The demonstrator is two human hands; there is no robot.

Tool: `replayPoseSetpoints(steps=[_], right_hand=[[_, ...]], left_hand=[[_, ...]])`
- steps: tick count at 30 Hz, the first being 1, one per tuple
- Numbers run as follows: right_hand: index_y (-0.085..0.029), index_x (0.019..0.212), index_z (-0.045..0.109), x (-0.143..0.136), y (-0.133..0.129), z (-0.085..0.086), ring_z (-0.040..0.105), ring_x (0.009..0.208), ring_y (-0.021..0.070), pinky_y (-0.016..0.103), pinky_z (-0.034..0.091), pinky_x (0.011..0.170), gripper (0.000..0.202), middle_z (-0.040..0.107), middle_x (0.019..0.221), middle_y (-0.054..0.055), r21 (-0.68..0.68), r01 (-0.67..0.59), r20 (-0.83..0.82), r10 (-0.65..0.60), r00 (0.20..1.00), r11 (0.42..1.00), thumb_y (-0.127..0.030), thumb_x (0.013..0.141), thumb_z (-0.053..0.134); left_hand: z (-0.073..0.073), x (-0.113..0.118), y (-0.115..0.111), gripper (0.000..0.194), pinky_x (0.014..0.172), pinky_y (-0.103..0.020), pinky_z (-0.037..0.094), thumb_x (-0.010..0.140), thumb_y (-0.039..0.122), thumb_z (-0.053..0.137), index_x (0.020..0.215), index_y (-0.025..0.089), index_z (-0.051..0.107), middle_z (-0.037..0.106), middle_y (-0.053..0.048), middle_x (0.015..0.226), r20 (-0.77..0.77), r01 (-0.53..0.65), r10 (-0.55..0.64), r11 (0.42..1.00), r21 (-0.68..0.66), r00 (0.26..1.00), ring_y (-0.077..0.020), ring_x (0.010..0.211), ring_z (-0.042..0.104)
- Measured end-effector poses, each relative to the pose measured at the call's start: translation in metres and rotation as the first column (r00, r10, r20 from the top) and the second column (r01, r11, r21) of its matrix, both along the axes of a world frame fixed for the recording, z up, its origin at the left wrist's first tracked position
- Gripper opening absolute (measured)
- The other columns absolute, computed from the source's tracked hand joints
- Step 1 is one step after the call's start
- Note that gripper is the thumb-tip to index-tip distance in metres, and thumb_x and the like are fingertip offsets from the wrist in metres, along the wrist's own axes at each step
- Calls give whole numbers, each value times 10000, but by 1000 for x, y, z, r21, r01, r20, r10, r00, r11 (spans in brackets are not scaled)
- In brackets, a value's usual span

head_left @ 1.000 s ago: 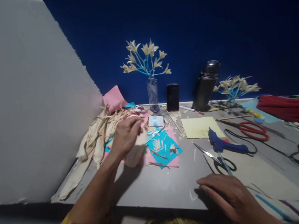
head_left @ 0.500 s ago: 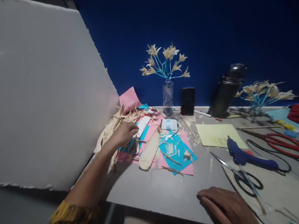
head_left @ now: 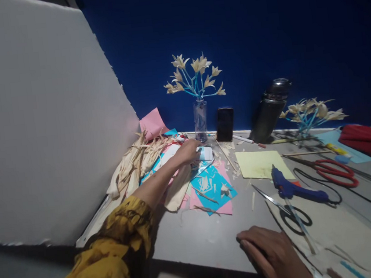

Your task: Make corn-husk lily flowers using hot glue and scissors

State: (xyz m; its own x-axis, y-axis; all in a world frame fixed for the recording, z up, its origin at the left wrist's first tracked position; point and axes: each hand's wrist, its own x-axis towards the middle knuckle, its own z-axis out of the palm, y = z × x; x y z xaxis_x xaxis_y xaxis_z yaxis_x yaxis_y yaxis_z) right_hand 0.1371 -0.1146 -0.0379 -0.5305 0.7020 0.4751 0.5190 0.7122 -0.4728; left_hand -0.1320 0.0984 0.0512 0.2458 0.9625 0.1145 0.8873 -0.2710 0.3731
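Across the head view, your left hand (head_left: 188, 151) has shifted from the ragged, papery husks (head_left: 130, 162) to beside the flat white card (head_left: 209, 153) wound with glossy pale-blue ribbon (head_left: 203, 153), though you cannot tell whether it grips anything. Your right hand (head_left: 270, 249) rests, loosely curled, at the smooth grey counter's (head_left: 196, 239) near edge, its hold hidden, near the black-handled scissors (head_left: 284, 210).

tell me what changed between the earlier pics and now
The left hand moved right, from the dried husks to the white bundle; its grip is hidden. The right hand still rests on the table, and the glue gun and black-handled scissors stayed put.
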Motion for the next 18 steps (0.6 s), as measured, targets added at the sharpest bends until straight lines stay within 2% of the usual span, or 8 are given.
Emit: replayPoseSetpoints(steps=[3, 6, 9, 12, 14, 16, 18], right_hand=[[-234, 997, 681, 19, -8, 10, 741, 702, 183, 264, 563, 627, 198, 767, 811, 35, 74, 65, -25, -64, 998, 995, -247, 999, 484], [-236, 1032, 679, 56, -12, 20, 751, 778, 197, 282, 578, 722, 174, 778, 890, 49, 102, 264, -44, -261, 964, 959, -290, 989, 519], [-227, 930, 674, 94, -9, 25, 737, 727, 198, 287, 566, 660, 168, 754, 839, 42, 68, 434, 64, -438, 897, 899, -310, 974, 535], [-230, 911, 664, 110, -4, 24, 716, 704, 193, 292, 554, 630, 189, 728, 839, 41, 30, 486, 186, -483, 856, 873, -321, 976, 510], [-229, 932, 653, 110, 0, 25, 698, 720, 190, 290, 547, 638, 178, 706, 851, 48, 13, 474, 233, -464, 855, 880, -308, 975, 501], [-228, 950, 643, 105, 4, 27, 684, 761, 196, 288, 538, 649, 151, 683, 868, 56, 17, 462, 274, -448, 851, 887, -299, 967, 512], [-230, 978, 643, 101, 8, 30, 674, 809, 209, 291, 531, 656, 127, 667, 901, 61, 17, 468, 322, -448, 834, 884, -308, 948, 546]], left_hand=[[4, 4, 1, 310, 877, -304, 461, 741, 178, 597, 1024, 166, 723, 726, -115, 1098, 1, 13, -13, 1000, 5, 1000, -247, 1017, 638], [6, -1, -10, 235, 809, -311, 471, 772, 219, 568, 929, 156, 732, 745, -110, 980, -4, 58, -58, 998, -31, 998, -245, 906, 660], [6, -8, -21, 218, 767, -312, 464, 775, 262, 561, 871, 171, 735, 753, -88, 903, -5, 91, -91, 992, -91, 996, -237, 832, 668], [9, -7, -35, 234, 756, -313, 461, 791, 322, 557, 870, 191, 735, 753, -73, 901, 24, 125, -122, 983, -133, 992, -237, 829, 667], [12, 2, -54, 243, 764, -317, 471, 795, 356, 566, 885, 210, 738, 753, -67, 919, 63, 146, -139, 980, -137, 988, -243, 850, 666], [14, 14, -83, 241, 757, -320, 477, 808, 379, 573, 901, 231, 739, 752, -71, 946, 98, 186, -172, 969, -161, 980, -250, 873, 663], [14, 27, -119, 197, 732, -316, 476, 801, 392, 619, 877, 253, 737, 749, -65, 894, 146, 314, -285, 917, -245, 947, -247, 842, 663]])
